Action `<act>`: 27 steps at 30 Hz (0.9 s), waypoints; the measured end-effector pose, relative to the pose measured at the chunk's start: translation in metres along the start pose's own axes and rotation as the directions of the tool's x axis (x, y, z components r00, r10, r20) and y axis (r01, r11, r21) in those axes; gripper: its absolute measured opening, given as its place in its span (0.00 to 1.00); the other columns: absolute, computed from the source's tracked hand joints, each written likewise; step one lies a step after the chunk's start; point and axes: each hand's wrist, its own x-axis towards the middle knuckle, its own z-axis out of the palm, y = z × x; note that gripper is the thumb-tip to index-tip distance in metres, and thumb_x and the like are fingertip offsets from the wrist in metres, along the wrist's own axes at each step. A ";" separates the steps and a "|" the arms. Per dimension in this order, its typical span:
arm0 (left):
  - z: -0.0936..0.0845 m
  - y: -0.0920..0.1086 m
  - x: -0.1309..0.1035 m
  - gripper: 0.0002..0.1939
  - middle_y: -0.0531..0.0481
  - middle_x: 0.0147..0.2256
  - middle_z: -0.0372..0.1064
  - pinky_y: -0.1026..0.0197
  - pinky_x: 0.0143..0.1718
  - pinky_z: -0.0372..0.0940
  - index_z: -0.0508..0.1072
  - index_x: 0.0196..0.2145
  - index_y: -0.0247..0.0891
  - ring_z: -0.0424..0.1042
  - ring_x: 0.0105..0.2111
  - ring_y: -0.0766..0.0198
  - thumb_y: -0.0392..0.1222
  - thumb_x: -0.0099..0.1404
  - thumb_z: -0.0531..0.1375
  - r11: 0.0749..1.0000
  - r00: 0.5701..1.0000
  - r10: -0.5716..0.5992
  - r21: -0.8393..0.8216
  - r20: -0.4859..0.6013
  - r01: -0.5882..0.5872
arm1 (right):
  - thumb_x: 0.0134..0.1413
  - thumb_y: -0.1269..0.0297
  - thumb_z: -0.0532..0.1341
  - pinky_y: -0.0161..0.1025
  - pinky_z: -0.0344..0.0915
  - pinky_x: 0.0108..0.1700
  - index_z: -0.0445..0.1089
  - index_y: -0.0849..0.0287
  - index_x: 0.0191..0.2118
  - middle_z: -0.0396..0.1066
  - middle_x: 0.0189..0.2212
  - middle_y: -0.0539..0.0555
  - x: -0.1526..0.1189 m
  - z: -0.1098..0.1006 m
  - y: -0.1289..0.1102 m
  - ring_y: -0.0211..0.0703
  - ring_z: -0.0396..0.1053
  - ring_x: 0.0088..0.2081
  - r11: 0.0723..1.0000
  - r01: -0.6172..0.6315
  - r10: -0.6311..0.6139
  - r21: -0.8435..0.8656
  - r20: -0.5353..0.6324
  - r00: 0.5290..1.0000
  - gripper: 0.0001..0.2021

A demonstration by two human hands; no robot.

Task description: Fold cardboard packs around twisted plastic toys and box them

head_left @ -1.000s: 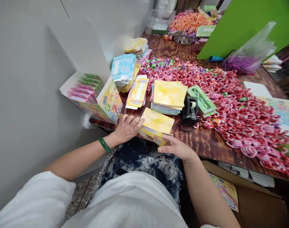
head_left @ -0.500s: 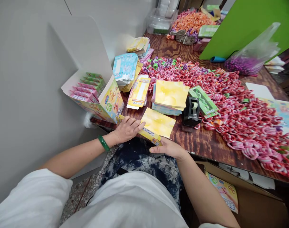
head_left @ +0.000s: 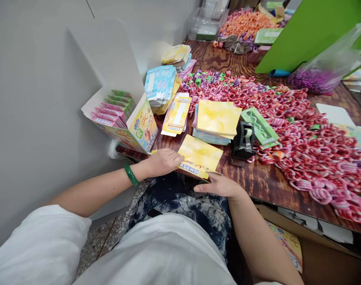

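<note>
A yellow printed card (head_left: pixel 201 153), like a flat box blank, lies at the table's near edge, with lettering along its near strip. My left hand (head_left: pixel 165 162), with a green bangle on its wrist, covers the card's left end, fingers pressed together and curled at the strip. At the card's right corner is my right hand (head_left: pixel 223 185), its thumb stretched out below the edge and its fingers partly hidden. Just behind lies a stack of yellow and blue cards (head_left: pixel 218 116). A black tape dispenser (head_left: pixel 244 140) stands right of it.
An open display box (head_left: pixel 147 126) with pink and green packets stands at left. More card stacks (head_left: pixel 159 85) lie behind it. A green window box (head_left: pixel 260 128) rests against a wide heap of striped rings (head_left: pixel 299 134). A green panel (head_left: pixel 293 39) rises at back right.
The card's lettered strip, more upright before, now lies flatter and shows more of its print. My left fingers have curled. The whole view has shifted slightly.
</note>
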 end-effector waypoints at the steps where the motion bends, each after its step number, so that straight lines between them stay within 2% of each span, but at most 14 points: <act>1: -0.001 0.002 0.001 0.14 0.45 0.29 0.74 0.60 0.32 0.67 0.73 0.39 0.33 0.74 0.29 0.61 0.43 0.72 0.50 1.000 1.000 -0.005 0.003 0.014 0.005 | 0.45 0.47 0.69 0.54 0.43 0.70 0.74 0.52 0.54 0.72 0.55 0.52 -0.001 -0.002 -0.001 0.57 0.60 0.64 0.999 -0.006 0.005 -0.043 -0.020 1.000 0.29; 3: -0.005 0.005 0.003 0.15 0.48 0.25 0.72 0.62 0.28 0.65 0.73 0.36 0.34 0.73 0.26 0.62 0.43 0.73 0.49 0.999 0.999 -0.030 -0.018 0.040 0.031 | 0.48 0.46 0.67 0.54 0.47 0.69 0.73 0.52 0.55 0.71 0.57 0.53 -0.003 -0.005 -0.004 0.58 0.62 0.62 0.998 0.017 -0.022 -0.055 -0.089 0.996 0.29; 4: -0.007 0.006 0.005 0.15 0.48 0.26 0.73 0.62 0.28 0.65 0.73 0.37 0.34 0.74 0.26 0.62 0.42 0.73 0.49 0.998 0.998 -0.047 -0.040 0.043 0.049 | 0.49 0.46 0.67 0.54 0.49 0.68 0.73 0.53 0.55 0.70 0.58 0.53 -0.004 -0.005 -0.007 0.58 0.63 0.62 0.998 0.046 -0.050 -0.037 -0.129 0.990 0.29; 6: -0.013 0.007 0.009 0.14 0.45 0.34 0.76 0.62 0.32 0.66 0.71 0.47 0.33 0.76 0.32 0.61 0.43 0.73 0.50 0.994 0.996 -0.082 -0.068 0.016 0.083 | 0.51 0.47 0.66 0.53 0.54 0.66 0.73 0.55 0.55 0.69 0.58 0.55 -0.006 -0.006 -0.015 0.57 0.64 0.60 0.993 0.116 -0.111 0.015 -0.203 0.973 0.28; 8: -0.018 0.009 0.012 0.23 0.39 0.44 0.75 0.57 0.39 0.68 0.65 0.56 0.30 0.75 0.41 0.55 0.50 0.71 0.54 0.994 0.994 -0.101 -0.040 -0.040 0.099 | 0.50 0.47 0.67 0.53 0.56 0.65 0.75 0.57 0.53 0.71 0.57 0.56 -0.007 -0.006 -0.023 0.57 0.66 0.59 0.983 0.166 -0.144 0.071 -0.250 0.958 0.27; 10: -0.022 0.012 0.014 0.32 0.34 0.49 0.72 0.50 0.46 0.66 0.62 0.58 0.30 0.73 0.47 0.49 0.57 0.67 0.57 0.991 0.986 -0.129 0.034 -0.106 0.133 | 0.48 0.47 0.68 0.53 0.59 0.63 0.76 0.57 0.51 0.73 0.54 0.56 -0.008 -0.008 -0.029 0.57 0.68 0.57 0.973 0.175 -0.130 0.150 -0.273 0.953 0.26; 13: -0.024 0.014 0.014 0.30 0.35 0.47 0.73 0.47 0.48 0.64 0.64 0.56 0.31 0.72 0.47 0.48 0.57 0.66 0.58 0.975 0.968 -0.166 0.119 -0.190 0.190 | 0.46 0.48 0.70 0.53 0.62 0.60 0.78 0.57 0.47 0.77 0.48 0.56 -0.010 -0.011 -0.028 0.56 0.72 0.52 0.945 0.146 -0.064 0.291 -0.273 0.960 0.25; 16: -0.024 0.012 0.014 0.25 0.36 0.42 0.75 0.51 0.43 0.66 0.67 0.53 0.29 0.74 0.41 0.51 0.54 0.68 0.56 0.978 0.974 -0.117 0.150 -0.194 0.147 | 0.43 0.49 0.72 0.53 0.62 0.60 0.80 0.58 0.44 0.79 0.42 0.56 -0.013 -0.013 -0.019 0.54 0.73 0.50 0.914 0.107 -0.018 0.391 -0.225 0.974 0.23; 19: -0.023 0.008 0.015 0.17 0.39 0.38 0.75 0.55 0.36 0.66 0.70 0.46 0.29 0.75 0.36 0.55 0.48 0.71 0.54 0.989 0.990 -0.059 0.125 -0.132 0.076 | 0.39 0.51 0.74 0.52 0.58 0.63 0.80 0.57 0.43 0.79 0.43 0.56 -0.014 -0.012 -0.014 0.54 0.72 0.52 0.906 0.076 0.001 0.417 -0.180 0.984 0.23; 22: -0.020 0.006 0.014 0.13 0.44 0.34 0.75 0.59 0.33 0.64 0.72 0.42 0.33 0.74 0.33 0.58 0.44 0.72 0.52 0.997 0.997 -0.073 0.009 0.009 0.073 | 0.38 0.50 0.74 0.53 0.58 0.63 0.80 0.56 0.42 0.79 0.44 0.55 -0.014 -0.012 -0.019 0.54 0.72 0.52 0.928 0.075 -0.016 0.365 -0.163 0.986 0.23; 25: -0.020 0.010 0.014 0.15 0.47 0.31 0.74 0.63 0.31 0.61 0.73 0.37 0.35 0.73 0.31 0.61 0.47 0.72 0.52 0.937 0.959 -0.208 -0.244 0.192 0.252 | 0.41 0.52 0.72 0.50 0.64 0.58 0.80 0.56 0.39 0.79 0.43 0.55 -0.012 -0.014 -0.029 0.53 0.73 0.48 0.957 0.137 -0.070 0.255 -0.253 0.965 0.19; 27: -0.021 0.015 0.016 0.16 0.50 0.30 0.73 0.65 0.31 0.60 0.73 0.35 0.36 0.72 0.31 0.64 0.49 0.71 0.52 0.799 0.910 -0.268 -0.455 0.317 0.394 | 0.42 0.54 0.71 0.47 0.68 0.52 0.80 0.58 0.36 0.79 0.40 0.54 -0.008 -0.015 -0.033 0.51 0.75 0.43 0.966 0.160 -0.081 0.204 -0.349 0.934 0.16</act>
